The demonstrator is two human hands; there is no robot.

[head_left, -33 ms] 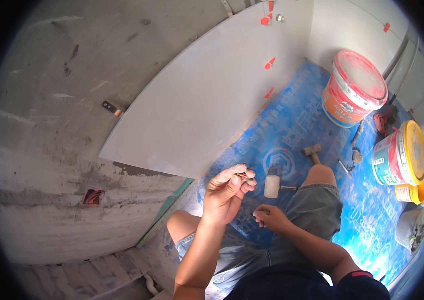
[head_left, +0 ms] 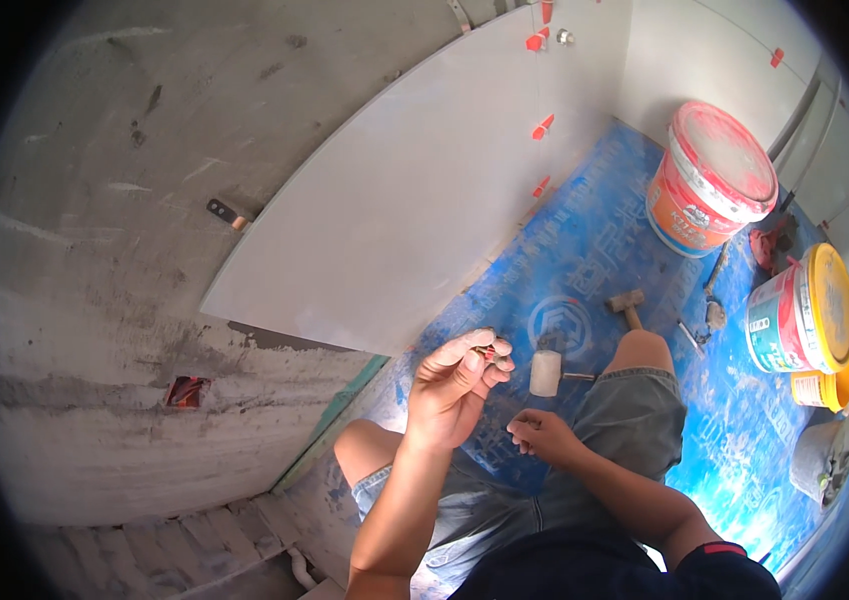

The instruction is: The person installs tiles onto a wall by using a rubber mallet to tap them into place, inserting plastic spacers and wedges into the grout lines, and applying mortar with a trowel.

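Observation:
My left hand [head_left: 460,385] is raised in front of me and pinches a small red tile clip [head_left: 486,352] between thumb and fingertips. Lower and to the right, my right hand [head_left: 543,435] hovers over my lap with its fingers curled; whether anything is inside it is hidden. A large pale grey tile [head_left: 415,190] is set on the rough cement wall ahead. Red clips [head_left: 543,127] stick out along its right edge. A mallet with a white head [head_left: 545,372] lies on the floor just beyond my hands.
Blue protective sheet [head_left: 595,250] covers the floor. A red-lidded bucket [head_left: 710,180] stands at the back right, a yellow-lidded bucket [head_left: 805,310] to the right, a small hammer [head_left: 628,305] and a trowel [head_left: 715,300] between them. A red-edged hole [head_left: 188,390] is in the wall at left.

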